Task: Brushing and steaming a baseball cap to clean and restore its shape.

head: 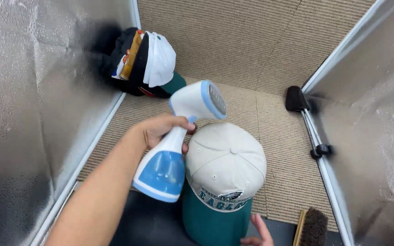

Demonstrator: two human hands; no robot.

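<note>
Left hand (163, 130) grips white-and-blue steamer (178, 141); right hand (256, 232) pinches cream-and-green cap (224, 168) by its brim.

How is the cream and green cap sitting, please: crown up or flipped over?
Crown up: the cap shows its top button and panel seams, green brim toward the camera.

Both arms are bare, with no sleeves, rings or watch showing.
</note>
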